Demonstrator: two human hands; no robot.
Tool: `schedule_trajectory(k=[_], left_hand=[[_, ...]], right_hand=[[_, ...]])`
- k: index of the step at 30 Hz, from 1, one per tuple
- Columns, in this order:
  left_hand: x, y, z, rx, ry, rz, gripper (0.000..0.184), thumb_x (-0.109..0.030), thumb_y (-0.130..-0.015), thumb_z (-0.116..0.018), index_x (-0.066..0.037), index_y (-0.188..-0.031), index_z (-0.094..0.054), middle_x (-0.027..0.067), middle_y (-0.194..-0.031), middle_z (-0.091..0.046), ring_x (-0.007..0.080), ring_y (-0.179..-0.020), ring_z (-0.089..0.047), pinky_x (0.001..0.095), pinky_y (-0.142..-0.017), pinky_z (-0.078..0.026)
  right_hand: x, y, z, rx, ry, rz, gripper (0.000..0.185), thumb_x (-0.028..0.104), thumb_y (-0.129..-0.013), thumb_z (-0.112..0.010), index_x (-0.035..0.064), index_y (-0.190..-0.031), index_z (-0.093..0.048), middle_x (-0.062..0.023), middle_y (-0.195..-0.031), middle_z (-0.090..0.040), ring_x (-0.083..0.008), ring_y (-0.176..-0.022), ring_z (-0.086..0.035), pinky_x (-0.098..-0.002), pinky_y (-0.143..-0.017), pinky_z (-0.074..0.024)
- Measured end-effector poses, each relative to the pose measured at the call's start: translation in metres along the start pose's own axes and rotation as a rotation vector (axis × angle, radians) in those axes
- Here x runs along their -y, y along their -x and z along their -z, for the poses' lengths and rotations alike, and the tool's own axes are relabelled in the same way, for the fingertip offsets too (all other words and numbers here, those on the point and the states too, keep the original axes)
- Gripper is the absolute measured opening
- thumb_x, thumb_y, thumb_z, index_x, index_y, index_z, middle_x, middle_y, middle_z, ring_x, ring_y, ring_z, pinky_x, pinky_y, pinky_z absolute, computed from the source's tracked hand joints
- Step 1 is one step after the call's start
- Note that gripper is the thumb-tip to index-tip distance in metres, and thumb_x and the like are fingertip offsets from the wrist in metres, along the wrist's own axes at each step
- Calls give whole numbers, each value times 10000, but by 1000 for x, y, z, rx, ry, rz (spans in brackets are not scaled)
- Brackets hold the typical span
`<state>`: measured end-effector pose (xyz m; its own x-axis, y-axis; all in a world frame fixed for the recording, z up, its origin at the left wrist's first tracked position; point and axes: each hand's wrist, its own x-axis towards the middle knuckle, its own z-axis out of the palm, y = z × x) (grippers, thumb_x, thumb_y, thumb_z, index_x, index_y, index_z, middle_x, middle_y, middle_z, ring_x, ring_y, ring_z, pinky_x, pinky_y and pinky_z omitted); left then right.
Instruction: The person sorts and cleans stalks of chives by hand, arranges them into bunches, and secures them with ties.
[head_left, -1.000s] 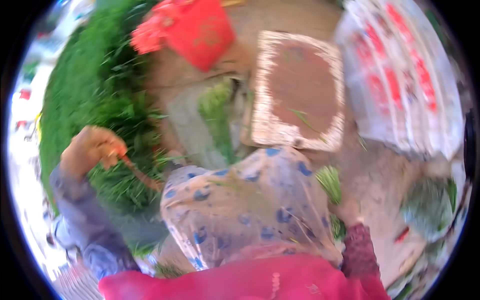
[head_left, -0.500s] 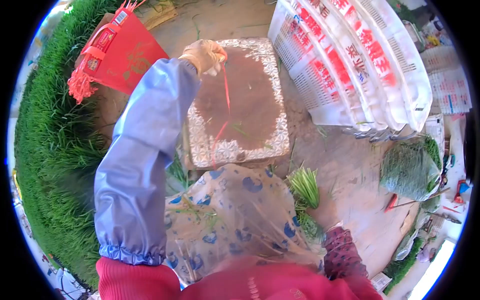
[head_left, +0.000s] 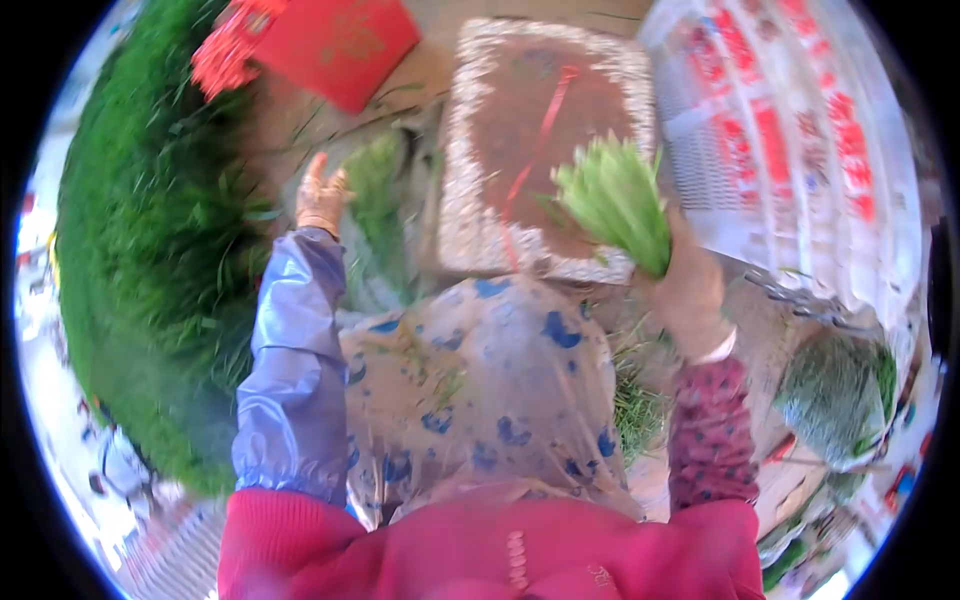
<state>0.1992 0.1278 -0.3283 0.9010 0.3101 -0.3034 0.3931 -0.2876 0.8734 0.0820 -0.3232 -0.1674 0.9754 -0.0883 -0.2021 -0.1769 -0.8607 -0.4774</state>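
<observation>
My left hand (head_left: pixel 324 195), gloved, has its fingers apart and nothing in them. Just right of it lies a bunch of green stalks (head_left: pixel 377 185). My right hand (head_left: pixel 690 295) is wrapped round another bunch of green stalks (head_left: pixel 620 200), pale ends up, over the right side of a board with a white patterned border (head_left: pixel 470 150). A thin red strip (head_left: pixel 540 145) lies lengthwise on the board. Below the board, a translucent sheet with blue marks (head_left: pixel 490 400) covers my lap.
A long heap of green stalks (head_left: pixel 140 260) fills the left. A red bag (head_left: pixel 345 45) stands at the top. White crates with red print (head_left: pixel 780 140) are at the upper right, above a wrapped green bundle (head_left: pixel 835 395).
My left hand has let go of the red strip, now on the board, and moved left. My right hand has come up from the lower right with the bunch from beside my lap.
</observation>
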Motion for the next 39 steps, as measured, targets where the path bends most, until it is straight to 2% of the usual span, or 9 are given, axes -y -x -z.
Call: schedule_trajectory(k=[4, 6, 10, 11, 16, 20, 23, 31, 39], left_hand=[[145, 20, 71, -47, -469, 157, 581, -184, -876, -670, -98, -1393, -419, 110, -999, -655, 198, -684, -625, 327, -567, -497], [154, 45, 80, 66, -595, 316, 569, -211, -868, -681, -101, -1375, -449, 124, -1067, -658, 224, -754, -656, 350, -584, -500], [169, 55, 71, 171, -589, 498, 669, -329, -816, -708, -36, -1361, -455, 189, -1258, -566, 272, -1110, -566, 356, -895, -443], [178, 44, 66, 160, -637, 387, 718, -381, -790, -709, -5, -1351, -464, 210, -1364, -495, 278, -1279, -473, 337, -1064, -363], [131, -2, 17, -108, -365, 298, 796, -367, -805, -729, -5, -1412, -361, 234, -1340, -506, 284, -1239, -504, 342, -1004, -422], [216, -101, -22, -180, 61, 237, 917, -380, -792, -747, -17, -1463, -237, 247, -1428, -395, 280, -1307, -423, 333, -1039, -391], [182, -126, -38, -271, -347, 335, 1343, -651, -598, -782, 8, -1488, -21, 243, -1474, -321, 407, -1369, -293, 414, -1128, -282], [187, -184, -55, -118, -558, 564, 1361, -639, -625, -773, 21, -1480, 57, 247, -1445, -371, 362, -1351, -357, 382, -1117, -300], [164, -192, -49, 89, -705, 604, 1019, -545, -653, -800, 47, -1363, -372, 203, -1395, -454, 305, -1279, -463, 356, -1056, -391]], right_hand=[[41, -94, -35, 45, 171, 58, 784, 140, -728, -728, 44, -1405, -346, -252, -1127, -590, -392, -1042, -588, -431, -885, -469], [33, -127, -70, 4, 272, 213, 842, 389, -756, -735, 84, -1428, -329, -155, -1251, -550, -326, -1174, -512, -414, -995, -402], [13, -139, -133, -109, 422, 120, 894, 476, -765, -698, 102, -1466, -288, -133, -1387, -436, -317, -1328, -338, -480, -1125, -171], [5, -135, -144, -225, 422, 174, 872, 479, -769, -692, 104, -1458, -309, -134, -1383, -443, -318, -1313, -357, -477, -1115, -192], [-10, -132, -162, -378, 436, 266, 814, 463, -783, -682, 102, -1437, -358, -145, -1371, -460, -324, -1271, -411, -467, -1082, -252], [-7, -136, -158, -398, 466, 326, 787, 396, -790, -691, 68, -1427, -364, -166, -1346, -487, -343, -1240, -452, -448, -1054, -309], [1, -134, -159, -372, 427, 329, 751, 335, -791, -696, 27, -1402, -387, -179, -1327, -509, -361, -1219, -476, -450, -1044, -324], [9, -136, -161, -330, 463, 293, 674, 255, -808, -684, -17, -1365, -421, -209, -1291, -533, -378, -1195, -494, -445, -1028, -348], [6, -135, -163, -305, 409, 227, 636, 272, -809, -682, -35, -1318, -458, -227, -1226, -556, -400, -1112, -534, -448, -969, -394]])
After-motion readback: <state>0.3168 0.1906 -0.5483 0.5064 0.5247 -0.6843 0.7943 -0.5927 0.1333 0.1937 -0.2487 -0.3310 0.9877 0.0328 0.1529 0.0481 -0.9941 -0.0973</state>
